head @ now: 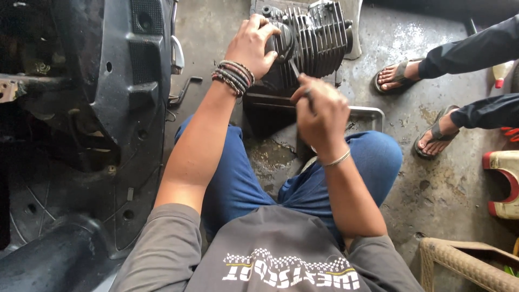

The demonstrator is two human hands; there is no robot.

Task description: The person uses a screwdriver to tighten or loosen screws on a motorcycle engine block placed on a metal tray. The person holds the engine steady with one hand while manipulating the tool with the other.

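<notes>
A black finned engine cylinder (319, 38) stands on the wet concrete floor in front of me, over a metal tray (367, 116). My left hand (251, 46), with bead bracelets at the wrist, grips the cylinder's left end. My right hand (321, 111), with a thin metal bangle, is closed on a slim dark tool (296, 70) whose tip points into the fins. I squat in blue trousers with my knees on either side of the tray.
A black scooter body panel (119, 81) and frame fill the left side. Another person's sandalled feet (427, 108) stand at the right. A white and red plastic stool (505, 184) and a woven basket (465, 262) sit at the right edge.
</notes>
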